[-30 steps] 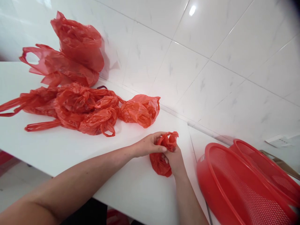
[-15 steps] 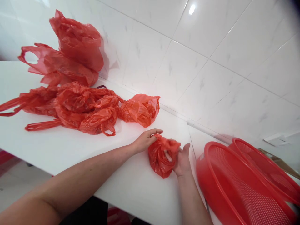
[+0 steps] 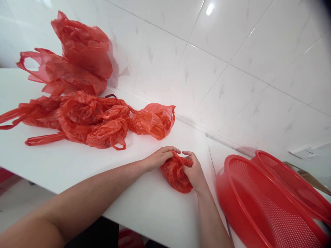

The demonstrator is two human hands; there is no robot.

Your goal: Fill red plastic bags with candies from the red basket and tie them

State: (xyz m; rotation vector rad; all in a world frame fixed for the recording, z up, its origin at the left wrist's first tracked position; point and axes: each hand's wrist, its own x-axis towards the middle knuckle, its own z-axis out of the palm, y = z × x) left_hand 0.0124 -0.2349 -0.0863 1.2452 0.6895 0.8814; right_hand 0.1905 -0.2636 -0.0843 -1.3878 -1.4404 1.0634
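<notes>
A crumpled red plastic bag (image 3: 176, 175) is bunched between my two hands, just over the white table (image 3: 144, 213). My left hand (image 3: 161, 156) grips its upper left edge, thumb pressed on the plastic and fingers curving behind. On the right side, my right hand (image 3: 193, 172) pinches the bag's top with thumb and fingers. Another small red bag (image 3: 153, 120) lies beyond my hands near the wall. To its left spreads a heap of twisted red plastic bags (image 3: 85, 119) with loop handles. What is inside the held bag, if anything, is hidden.
Two red mesh baskets (image 3: 258, 203) stand tilted on the right. Larger red bags (image 3: 85, 51) lean on the tiled wall (image 3: 207, 79) at the back left. A socket plate (image 3: 302, 151) is on the wall at right.
My right hand has turned inward, its open fingers closing on the bag's top. The bag is gathered tighter and has shifted slightly left. My left hand stays on its edge.
</notes>
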